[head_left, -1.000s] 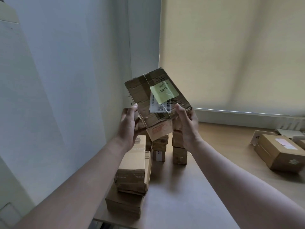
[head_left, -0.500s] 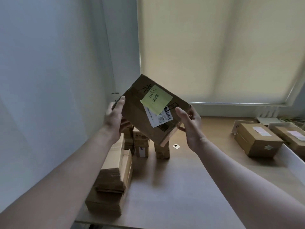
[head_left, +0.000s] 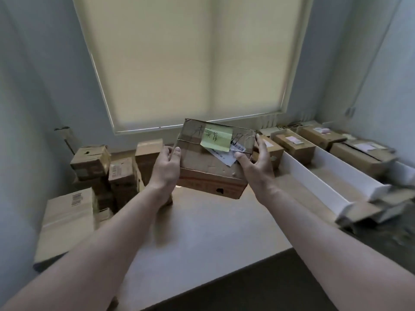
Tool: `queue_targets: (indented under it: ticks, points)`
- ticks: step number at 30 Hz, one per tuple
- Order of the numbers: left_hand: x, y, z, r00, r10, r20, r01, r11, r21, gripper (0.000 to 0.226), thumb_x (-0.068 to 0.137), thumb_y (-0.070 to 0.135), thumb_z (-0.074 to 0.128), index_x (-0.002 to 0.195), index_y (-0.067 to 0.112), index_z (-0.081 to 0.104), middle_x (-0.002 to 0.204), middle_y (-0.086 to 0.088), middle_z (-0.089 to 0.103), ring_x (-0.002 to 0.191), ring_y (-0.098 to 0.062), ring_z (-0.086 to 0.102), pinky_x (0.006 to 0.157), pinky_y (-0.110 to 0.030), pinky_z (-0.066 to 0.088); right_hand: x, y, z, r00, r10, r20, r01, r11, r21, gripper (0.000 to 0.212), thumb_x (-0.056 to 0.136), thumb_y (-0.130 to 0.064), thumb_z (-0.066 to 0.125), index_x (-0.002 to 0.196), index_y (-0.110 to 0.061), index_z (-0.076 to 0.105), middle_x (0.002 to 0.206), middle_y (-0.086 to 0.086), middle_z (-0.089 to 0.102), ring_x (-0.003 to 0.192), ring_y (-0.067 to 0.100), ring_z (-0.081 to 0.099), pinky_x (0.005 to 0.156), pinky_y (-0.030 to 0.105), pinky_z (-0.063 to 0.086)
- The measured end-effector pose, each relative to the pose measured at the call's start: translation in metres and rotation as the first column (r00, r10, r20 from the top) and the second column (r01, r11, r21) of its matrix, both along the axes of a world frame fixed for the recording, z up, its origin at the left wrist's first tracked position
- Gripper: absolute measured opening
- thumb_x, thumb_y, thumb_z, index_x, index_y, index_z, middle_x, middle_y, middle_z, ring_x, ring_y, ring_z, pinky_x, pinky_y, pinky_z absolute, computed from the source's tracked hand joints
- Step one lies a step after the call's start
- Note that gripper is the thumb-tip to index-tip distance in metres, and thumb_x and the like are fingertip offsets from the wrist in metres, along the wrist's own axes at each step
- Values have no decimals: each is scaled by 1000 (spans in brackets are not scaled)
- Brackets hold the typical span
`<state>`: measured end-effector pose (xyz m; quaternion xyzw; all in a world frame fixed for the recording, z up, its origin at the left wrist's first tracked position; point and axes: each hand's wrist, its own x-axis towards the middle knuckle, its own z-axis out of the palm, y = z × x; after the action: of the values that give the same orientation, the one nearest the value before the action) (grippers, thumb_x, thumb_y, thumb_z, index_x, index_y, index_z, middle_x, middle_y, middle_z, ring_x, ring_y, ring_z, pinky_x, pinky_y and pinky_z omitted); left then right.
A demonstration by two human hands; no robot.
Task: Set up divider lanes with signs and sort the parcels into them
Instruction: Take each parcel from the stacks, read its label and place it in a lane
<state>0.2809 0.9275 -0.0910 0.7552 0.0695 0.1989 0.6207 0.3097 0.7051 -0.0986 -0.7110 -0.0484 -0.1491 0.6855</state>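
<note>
A brown cardboard parcel [head_left: 206, 167] hangs above the table, roughly level, with a green sticky note [head_left: 216, 138] and a white shipping label on its top. My left hand [head_left: 166, 169] grips its left side, thumb on top. My right hand [head_left: 256, 164] holds its right side, thumb pressing near the label. White divider strips [head_left: 314, 187] form lanes on the right of the table. Sorted parcels [head_left: 294, 144] lie at the far ends of those lanes.
A pile of unsorted cardboard boxes [head_left: 107, 173] stands at the left against the wall, with a large box [head_left: 67, 218] at the front left. The wooden table [head_left: 202, 232] spreads below my arms. A drawn window blind [head_left: 190, 59] fills the back wall.
The view swung right and down. The parcel came down from a steep tilt near the wall to level over the table's middle, both hands still on it. The divider lanes came into sight.
</note>
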Motion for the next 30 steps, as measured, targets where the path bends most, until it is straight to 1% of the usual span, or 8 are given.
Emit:
queue_targets:
  ticks: [2,5,9,12,16,19,24,30]
  points:
    - [9,-29,-14,997,-70,-22,71,997,24,23,107,34,47,92,18,55,82,-1,55,75,-17,49,73,-38,42,-15,-34,-3,997,-71,-9,71,996,-50,69,95,-29,70,155,-35,36,125,-21,58,107,-12,61,82,16,57]
    - [16,-88,-26,983,-182,-32,185,979,88,24,107,34,46,93,15,53,79,0,54,72,-18,46,67,-37,38,-33,-92,-7,982,-185,-45,176,971,-162,76,86,-55,64,152,-54,27,148,-13,53,133,16,56,103,52,54]
    - [23,-177,-28,943,-331,-36,333,938,97,23,104,30,49,94,10,55,83,0,57,74,-18,47,65,-34,39,-49,-177,-2,928,-372,-3,360,900,-246,77,88,-52,61,156,-43,28,152,-9,48,139,11,47,113,44,45]
    - [33,-244,-28,896,-444,-5,444,894,68,8,102,26,50,100,26,58,96,3,66,88,-21,61,79,-38,51,-56,-242,3,875,-483,38,471,829,-301,69,97,-38,66,158,-32,35,148,-6,46,139,13,45,118,38,38]
    - [58,-341,-22,838,-546,16,543,835,86,45,94,22,50,132,46,50,127,7,65,122,-21,60,105,-44,51,-51,-337,-1,816,-568,107,569,756,-324,64,98,-35,68,156,-26,42,148,-6,51,137,13,49,109,22,37]
    - [75,-426,-24,806,-592,15,574,788,222,71,91,10,47,150,49,41,159,10,40,147,-20,39,118,-42,39,-43,-413,-8,804,-586,101,582,739,-340,61,101,-37,62,157,-28,39,153,-8,50,138,12,48,103,17,35]
    - [90,-569,-35,854,-521,9,429,712,556,64,100,3,45,157,32,40,169,22,5,154,-12,18,115,-38,40,-23,-544,-24,816,-578,15,528,734,-426,67,103,-30,53,163,-26,22,163,-4,37,145,17,39,104,16,30]
    - [149,-717,-59,758,-652,-11,495,565,660,56,108,21,45,161,27,30,170,19,10,153,-12,26,119,-41,37,17,-686,-45,773,-633,29,543,638,-547,66,107,-20,46,164,-16,14,171,1,14,156,16,14,125,29,15]
